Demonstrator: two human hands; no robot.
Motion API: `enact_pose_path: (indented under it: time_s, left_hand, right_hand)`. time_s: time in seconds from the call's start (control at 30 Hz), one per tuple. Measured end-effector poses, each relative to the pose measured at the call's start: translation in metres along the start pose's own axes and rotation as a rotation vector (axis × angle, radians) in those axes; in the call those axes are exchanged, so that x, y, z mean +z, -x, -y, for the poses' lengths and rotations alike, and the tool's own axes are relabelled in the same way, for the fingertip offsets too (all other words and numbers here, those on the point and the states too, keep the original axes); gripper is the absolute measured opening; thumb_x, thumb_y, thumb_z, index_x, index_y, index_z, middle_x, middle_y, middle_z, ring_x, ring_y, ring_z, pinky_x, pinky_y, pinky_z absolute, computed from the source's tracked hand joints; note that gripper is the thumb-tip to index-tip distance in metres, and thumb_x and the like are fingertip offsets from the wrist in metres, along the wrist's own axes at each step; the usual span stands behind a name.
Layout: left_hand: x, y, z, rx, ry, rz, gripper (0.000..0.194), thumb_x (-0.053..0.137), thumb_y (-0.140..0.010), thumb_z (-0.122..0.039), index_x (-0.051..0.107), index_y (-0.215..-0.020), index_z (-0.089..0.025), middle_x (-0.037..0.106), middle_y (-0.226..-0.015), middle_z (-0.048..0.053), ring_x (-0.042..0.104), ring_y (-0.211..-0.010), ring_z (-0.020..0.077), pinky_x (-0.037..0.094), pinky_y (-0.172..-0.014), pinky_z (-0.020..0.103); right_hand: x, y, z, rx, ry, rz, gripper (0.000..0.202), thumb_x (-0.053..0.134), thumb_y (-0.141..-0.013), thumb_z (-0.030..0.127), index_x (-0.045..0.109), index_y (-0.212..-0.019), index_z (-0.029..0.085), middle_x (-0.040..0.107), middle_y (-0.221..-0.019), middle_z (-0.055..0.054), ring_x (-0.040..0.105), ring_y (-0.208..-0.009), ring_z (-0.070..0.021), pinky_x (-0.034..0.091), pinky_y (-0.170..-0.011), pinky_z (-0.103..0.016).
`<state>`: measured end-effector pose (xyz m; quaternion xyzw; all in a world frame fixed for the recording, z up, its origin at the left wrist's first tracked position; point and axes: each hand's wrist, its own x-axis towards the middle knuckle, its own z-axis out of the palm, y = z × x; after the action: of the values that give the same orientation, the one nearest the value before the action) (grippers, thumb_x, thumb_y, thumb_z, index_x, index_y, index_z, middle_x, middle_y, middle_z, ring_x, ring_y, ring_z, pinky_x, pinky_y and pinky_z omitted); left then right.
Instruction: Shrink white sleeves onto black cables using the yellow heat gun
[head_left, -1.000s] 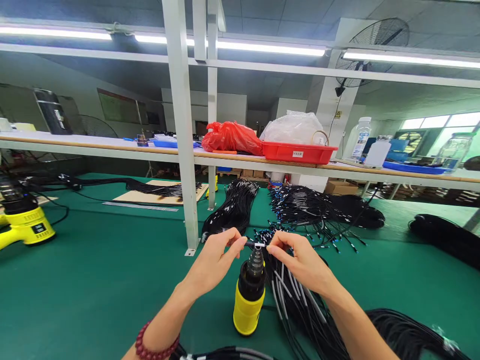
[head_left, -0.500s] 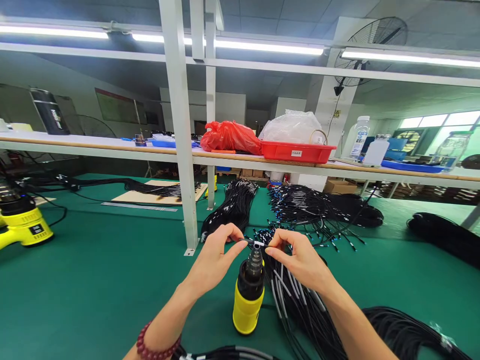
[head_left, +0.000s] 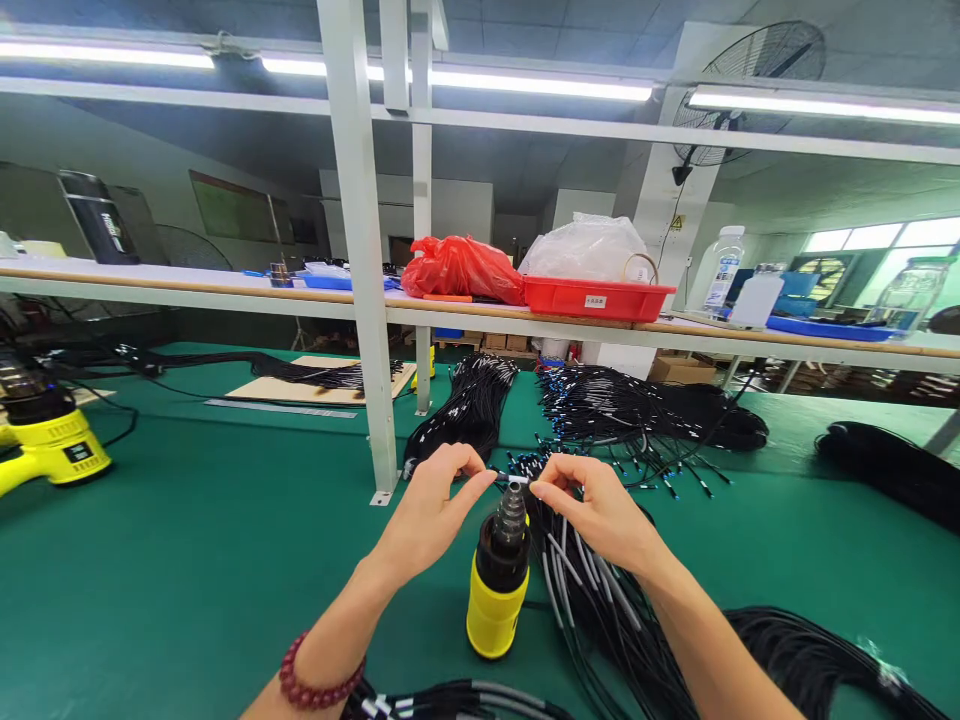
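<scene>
Between my two hands a thin black cable with a white sleeve [head_left: 516,480] is stretched level, just over the nozzle of a yellow and black heat gun [head_left: 498,600] that stands upright on the bench. My left hand [head_left: 442,505] pinches the cable's left end between thumb and fingertips. On the other side my right hand [head_left: 592,510] pinches it close to the white sleeve. Beneath and behind my right hand lies a bundle of black cables with grey sleeves [head_left: 592,570]. Part of the cable is hidden by my fingers.
A white post [head_left: 364,250] rises behind my left hand to a shelf [head_left: 480,318] holding a red tray [head_left: 596,298]. More black cable bundles [head_left: 465,405] lie at the back of the green bench [head_left: 187,580]. Another heat gun [head_left: 56,445] is at far left.
The cable sits slightly higher over the nozzle, and its white sleeve now shows more to the right, near my right fingertips. Both hands keep their pinch; the view has shifted a little.
</scene>
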<state>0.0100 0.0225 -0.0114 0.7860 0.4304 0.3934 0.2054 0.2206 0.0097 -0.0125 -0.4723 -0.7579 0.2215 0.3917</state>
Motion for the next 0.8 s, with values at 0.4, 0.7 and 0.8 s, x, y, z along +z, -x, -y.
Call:
enact_pose_path:
  time_s: [0.4,0.7,0.8]
  left_hand:
    - [0.026,0.062,0.089,-0.327,-0.311,0.46,0.008,0.053,-0.08,-0.024,0.06,-0.08,-0.02,0.066,-0.084,0.002,0.059,-0.087,0.0218,0.042,-0.077,0.032]
    - [0.059,0.137,0.137,-0.429,-0.351,0.741,0.017,0.056,-0.06,-0.013,0.055,-0.073,-0.024,0.065,-0.086,0.0,0.061,-0.093,0.0273,0.044,-0.082,0.04]
    - [0.054,0.133,0.134,-0.404,-0.351,0.769,0.015,0.054,-0.064,-0.013,0.055,-0.075,-0.023,0.065,-0.09,0.002,0.061,-0.094,0.0266,0.045,-0.083,0.039]
  right_hand:
    - [0.004,0.0,-0.128,0.345,0.268,-0.129,0.036,0.056,-0.083,0.033,0.066,-0.105,0.005,0.069,-0.103,-0.022,0.066,-0.092,-0.0306,0.049,-0.082,-0.041]
    - [0.013,0.015,-0.145,0.249,0.137,0.005,0.03,0.059,-0.081,0.033,0.069,-0.102,0.014,0.072,-0.099,-0.01,0.068,-0.085,-0.0222,0.053,-0.08,-0.035]
    - [0.011,0.013,-0.138,0.219,0.109,-0.007,0.029,0.058,-0.082,0.034,0.069,-0.1,0.015,0.073,-0.096,-0.009,0.067,-0.084,-0.0223,0.053,-0.079,-0.035]
